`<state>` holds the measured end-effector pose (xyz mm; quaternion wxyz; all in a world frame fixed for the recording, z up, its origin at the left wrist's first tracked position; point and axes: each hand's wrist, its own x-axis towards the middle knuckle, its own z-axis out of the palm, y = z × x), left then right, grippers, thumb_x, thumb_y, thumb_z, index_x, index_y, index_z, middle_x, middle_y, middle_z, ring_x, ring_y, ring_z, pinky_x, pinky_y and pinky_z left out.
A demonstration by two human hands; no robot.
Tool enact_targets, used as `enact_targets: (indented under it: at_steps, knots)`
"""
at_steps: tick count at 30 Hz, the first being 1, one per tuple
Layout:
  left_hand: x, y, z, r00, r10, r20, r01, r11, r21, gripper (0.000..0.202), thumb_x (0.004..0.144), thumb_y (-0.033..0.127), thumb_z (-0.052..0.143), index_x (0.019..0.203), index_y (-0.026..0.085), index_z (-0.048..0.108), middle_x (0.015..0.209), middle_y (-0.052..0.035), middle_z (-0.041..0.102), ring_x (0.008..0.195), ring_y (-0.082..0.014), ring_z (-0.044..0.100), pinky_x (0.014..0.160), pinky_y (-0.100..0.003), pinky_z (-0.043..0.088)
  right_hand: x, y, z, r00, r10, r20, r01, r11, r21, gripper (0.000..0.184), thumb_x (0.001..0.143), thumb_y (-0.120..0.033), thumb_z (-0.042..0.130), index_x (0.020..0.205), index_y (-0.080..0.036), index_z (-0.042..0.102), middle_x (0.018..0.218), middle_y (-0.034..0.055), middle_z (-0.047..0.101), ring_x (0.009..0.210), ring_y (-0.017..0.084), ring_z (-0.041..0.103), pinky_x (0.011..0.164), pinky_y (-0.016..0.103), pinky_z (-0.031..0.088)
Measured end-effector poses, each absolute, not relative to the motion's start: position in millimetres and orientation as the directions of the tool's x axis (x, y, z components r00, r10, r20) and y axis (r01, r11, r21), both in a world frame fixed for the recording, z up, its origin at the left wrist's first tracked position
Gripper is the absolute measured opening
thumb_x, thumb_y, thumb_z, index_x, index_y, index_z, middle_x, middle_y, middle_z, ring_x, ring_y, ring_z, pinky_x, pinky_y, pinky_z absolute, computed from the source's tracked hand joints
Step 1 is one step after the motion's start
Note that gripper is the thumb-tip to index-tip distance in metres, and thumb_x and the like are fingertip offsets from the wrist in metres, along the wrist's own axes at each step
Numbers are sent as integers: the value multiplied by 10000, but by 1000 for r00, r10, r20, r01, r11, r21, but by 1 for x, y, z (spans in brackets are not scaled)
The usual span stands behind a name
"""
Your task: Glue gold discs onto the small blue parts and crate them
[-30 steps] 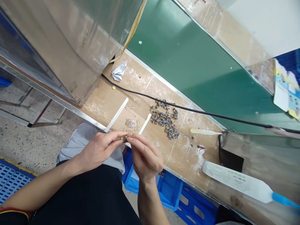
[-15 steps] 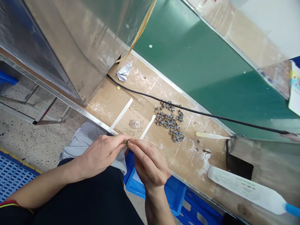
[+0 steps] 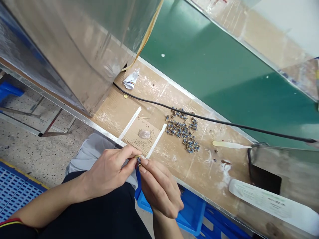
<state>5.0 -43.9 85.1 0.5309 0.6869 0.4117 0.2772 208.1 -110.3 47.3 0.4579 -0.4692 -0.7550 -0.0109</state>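
A small blue-and-brass part (image 3: 139,160) is pinched between the fingertips of both hands, just off the bench's front edge. My left hand (image 3: 109,171) comes in from the left, thumb and forefinger closed on one side of it. On the other side, my right hand (image 3: 161,187) grips it with bent fingers, which cover much of the part. Beyond the hands, a small clear plastic dish (image 3: 144,133) stands among scattered tiny dark bits, between two white tape strips (image 3: 129,123). Many similar blue-and-brass parts (image 3: 183,129) lie in a loose heap to the right.
A black cable (image 3: 211,119) crosses the bench (image 3: 179,162). Crumpled paper (image 3: 131,79) and a thin stick (image 3: 144,117) lie toward the left. At right are a pale spatula-like strip (image 3: 231,144) and a white bottle (image 3: 271,205). A blue tray (image 3: 191,215) sits below the edge.
Both hands have come slightly down in the picture, and the fingertips have parted a little, so more of the blue-and-brass part shows. The camera view has shifted slightly.
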Motion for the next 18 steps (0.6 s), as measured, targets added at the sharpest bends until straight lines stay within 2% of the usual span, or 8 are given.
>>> enact_targets:
  at_steps: [5,8,12,16,18]
  knots:
    - [8,-46,84,466,884,20,288,-173,942,163,1117,169,604,1214,262,697,1027,3,862,895,-180,851,812,-279,629,208,-114,50,-148,712,686,705,562,-431,503,961,-58,875,1401,-289,793,1367,67,840,1130,304,867,896,454,803]
    - [10,-48,85,438,896,68,294,-215,931,173,1095,135,613,1188,252,700,994,9,855,845,-167,837,776,-271,608,207,-115,53,-152,719,679,694,566,-444,522,953,-35,875,1421,-248,784,1390,91,830,1156,313,861,936,462,798]
    - [11,-49,86,406,911,74,283,-202,938,203,1054,79,649,1160,235,724,965,27,847,792,-133,812,735,-233,585,205,-114,54,-153,715,682,703,564,-433,547,952,4,854,1448,-211,769,1423,106,814,1169,310,857,972,462,790]
    - [12,-46,87,411,912,-14,197,-73,978,220,1071,88,679,1197,242,773,1062,38,884,933,-114,855,838,-181,620,207,-114,54,-153,716,681,698,567,-438,581,946,-6,868,1463,-248,762,1454,90,800,1166,310,859,964,464,793]
    - [14,-43,89,389,921,-36,134,-18,991,186,1065,104,715,1161,236,805,1051,48,894,952,-102,862,887,-157,628,209,-116,55,-153,719,678,704,561,-436,582,945,-13,872,1463,-256,762,1458,87,798,1163,311,859,953,469,795]
